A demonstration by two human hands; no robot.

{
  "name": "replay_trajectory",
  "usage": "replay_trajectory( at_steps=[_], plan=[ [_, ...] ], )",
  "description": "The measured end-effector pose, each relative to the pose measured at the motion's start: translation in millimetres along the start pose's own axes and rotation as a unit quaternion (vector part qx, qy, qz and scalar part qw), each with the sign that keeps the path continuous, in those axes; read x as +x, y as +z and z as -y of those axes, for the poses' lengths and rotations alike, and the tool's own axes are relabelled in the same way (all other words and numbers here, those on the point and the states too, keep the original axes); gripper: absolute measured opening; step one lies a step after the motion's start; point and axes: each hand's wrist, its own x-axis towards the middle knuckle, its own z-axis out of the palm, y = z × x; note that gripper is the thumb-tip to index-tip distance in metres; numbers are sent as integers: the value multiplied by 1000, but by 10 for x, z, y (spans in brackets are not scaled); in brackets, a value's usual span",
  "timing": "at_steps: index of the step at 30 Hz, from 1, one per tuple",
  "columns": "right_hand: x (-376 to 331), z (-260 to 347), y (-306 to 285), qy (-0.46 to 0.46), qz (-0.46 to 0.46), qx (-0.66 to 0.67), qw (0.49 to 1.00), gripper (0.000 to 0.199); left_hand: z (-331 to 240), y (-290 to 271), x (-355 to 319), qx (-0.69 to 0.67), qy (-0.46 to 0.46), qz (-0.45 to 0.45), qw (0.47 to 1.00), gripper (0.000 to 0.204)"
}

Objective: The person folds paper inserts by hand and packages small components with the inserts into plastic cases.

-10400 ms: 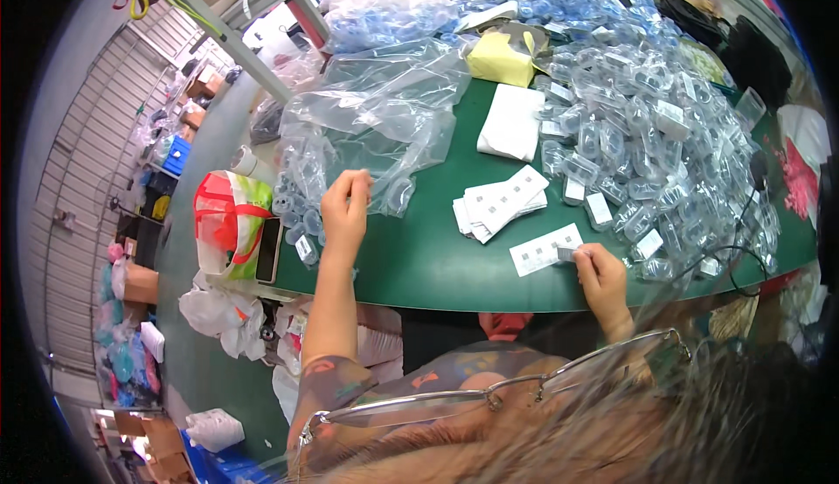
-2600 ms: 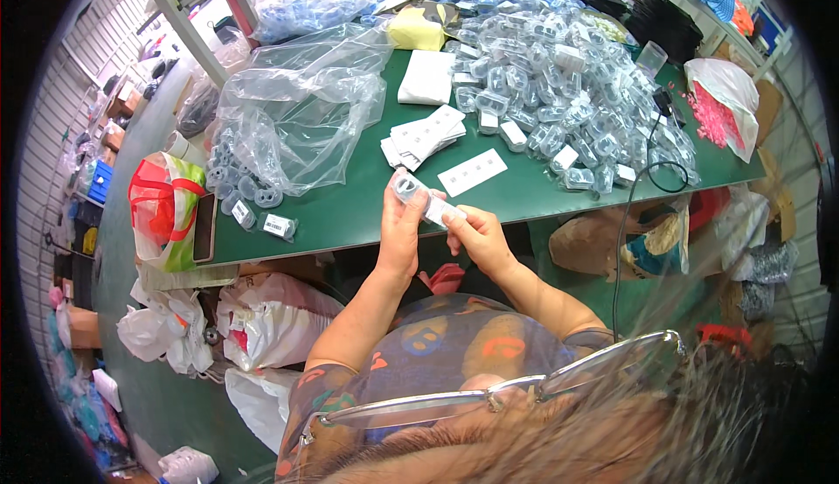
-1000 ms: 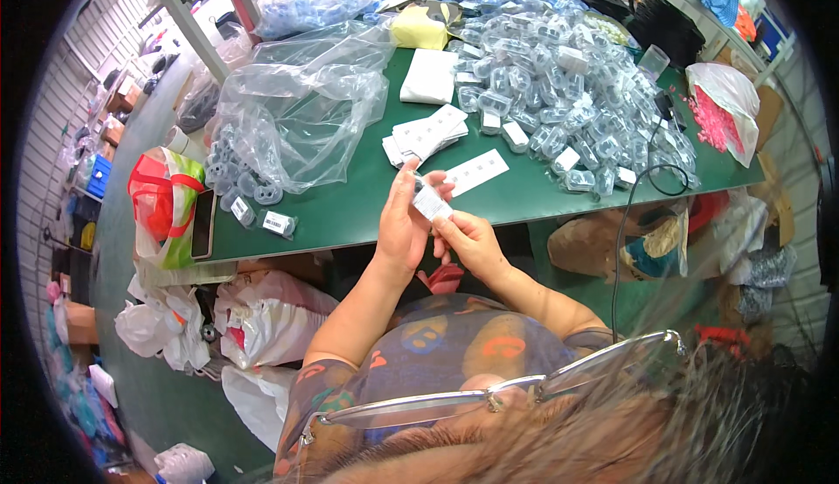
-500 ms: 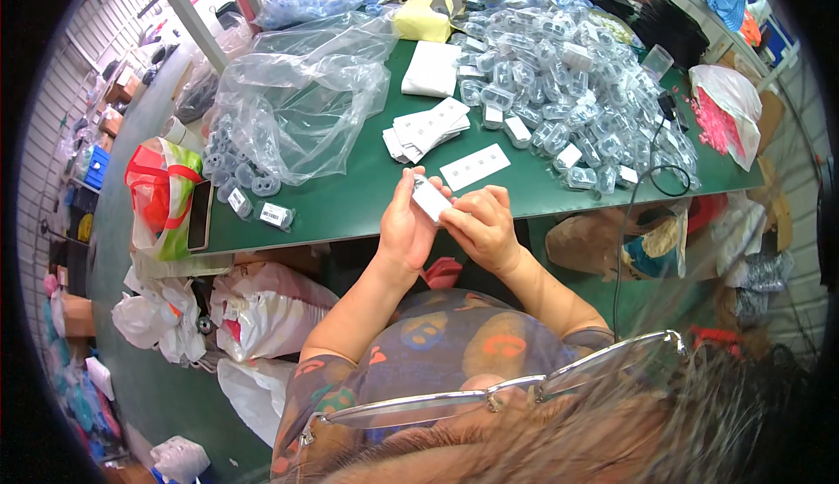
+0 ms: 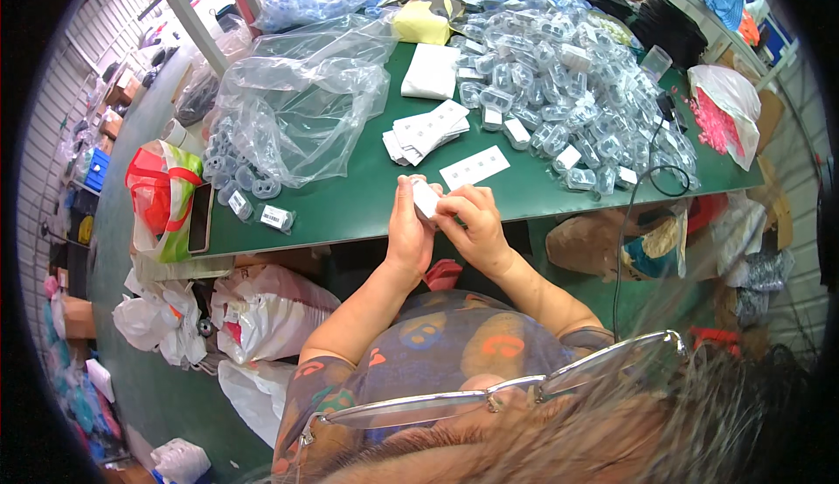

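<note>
Both my hands meet over the near edge of the green table (image 5: 350, 209). My left hand (image 5: 406, 235) and my right hand (image 5: 472, 226) together hold a small clear plastic case with a white card (image 5: 426, 197) between the fingers. Just beyond them on the table lies a white card strip (image 5: 474, 167). A fanned stack of white cards (image 5: 426, 132) sits a little further back.
A big heap of clear plastic cases (image 5: 559, 82) covers the table's right half. A large clear plastic bag (image 5: 297, 104) with some cases lies at the left. Two packed cases (image 5: 262, 213) lie near the left front edge. A black cable (image 5: 651, 178) loops off the right edge. Bags crowd the floor at left.
My hands have stayed together at the table's near edge, turning the small case and card between the fingers. Long before, they were apart, the left near the bag, the right by the card strip.
</note>
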Motion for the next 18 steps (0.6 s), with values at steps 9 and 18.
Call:
replay_trajectory(
  at_steps=[9,18],
  plan=[
    [71,-33,73,24,37,140,989,22,-127,11,-1,-6,74,32,997,55],
    [92,-37,-35,-69,4,-28,997,24,-244,-43,-6,-6,-26,75,997,49]
  ],
)
